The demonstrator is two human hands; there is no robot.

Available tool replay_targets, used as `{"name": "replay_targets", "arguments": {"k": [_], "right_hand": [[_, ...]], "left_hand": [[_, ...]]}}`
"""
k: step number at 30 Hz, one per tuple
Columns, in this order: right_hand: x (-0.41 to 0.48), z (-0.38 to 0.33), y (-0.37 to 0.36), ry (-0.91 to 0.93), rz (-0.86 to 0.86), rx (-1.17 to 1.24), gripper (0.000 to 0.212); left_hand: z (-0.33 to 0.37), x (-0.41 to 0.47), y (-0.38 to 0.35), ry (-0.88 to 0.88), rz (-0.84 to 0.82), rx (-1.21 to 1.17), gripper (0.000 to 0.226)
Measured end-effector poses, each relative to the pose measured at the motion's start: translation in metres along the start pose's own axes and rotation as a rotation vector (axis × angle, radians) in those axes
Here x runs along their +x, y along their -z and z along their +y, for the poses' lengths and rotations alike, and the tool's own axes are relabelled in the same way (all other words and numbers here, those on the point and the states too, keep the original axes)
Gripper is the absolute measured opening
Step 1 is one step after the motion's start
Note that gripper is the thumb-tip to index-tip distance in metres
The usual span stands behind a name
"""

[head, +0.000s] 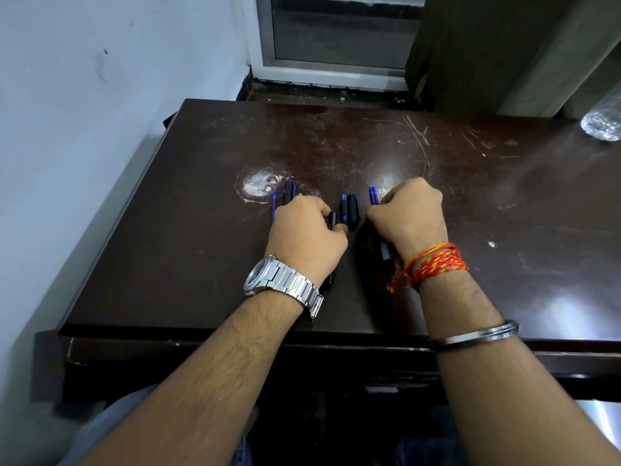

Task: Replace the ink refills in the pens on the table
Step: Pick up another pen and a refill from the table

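Observation:
Several black pens and thin blue refills lie side by side in the middle of the dark brown table [201, 264]. My left hand [304, 235], with a silver watch at the wrist, is curled over a black pen [332, 223] whose end shows below the wrist. A blue refill [274, 206] and another black pen [289, 191] stick out beyond its knuckles. Between the hands lie a black pen with a blue part [349, 210]. My right hand [411, 216] is closed over two blue refills [373, 196]; a dark pen body [384, 252] shows under its wrist.
A clear plastic bottle [603, 121] lies at the table's far right edge. A white wall runs along the left, a window and a dark curtain stand behind the table. The table top is scratched, with a worn pale spot [258, 185] near the pens.

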State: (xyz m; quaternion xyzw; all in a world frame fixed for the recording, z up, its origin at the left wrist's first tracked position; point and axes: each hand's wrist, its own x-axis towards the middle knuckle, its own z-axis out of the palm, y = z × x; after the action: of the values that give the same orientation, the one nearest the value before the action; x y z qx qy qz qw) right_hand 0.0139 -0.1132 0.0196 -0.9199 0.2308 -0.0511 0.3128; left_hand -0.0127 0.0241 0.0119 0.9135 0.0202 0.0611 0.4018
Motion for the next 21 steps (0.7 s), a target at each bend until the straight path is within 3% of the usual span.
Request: {"name": "replay_targets", "arguments": {"k": [6, 11, 21], "right_hand": [[-0.001, 0.001, -0.001, 0.033, 0.025, 0.008, 0.021], [-0.007, -0.005, -0.004, 0.111, 0.171, 0.057, 0.025], [-0.015, -0.014, -0.005, 0.234, 0.207, 0.151, 0.016]], "left_hand": [[0.000, 0.000, 0.000, -0.006, 0.010, -0.009, 0.012], [-0.002, 0.001, 0.000, -0.006, 0.032, -0.005, 0.014], [-0.002, 0.006, 0.011, 0.003, 0.085, -0.007, 0.006]]}}
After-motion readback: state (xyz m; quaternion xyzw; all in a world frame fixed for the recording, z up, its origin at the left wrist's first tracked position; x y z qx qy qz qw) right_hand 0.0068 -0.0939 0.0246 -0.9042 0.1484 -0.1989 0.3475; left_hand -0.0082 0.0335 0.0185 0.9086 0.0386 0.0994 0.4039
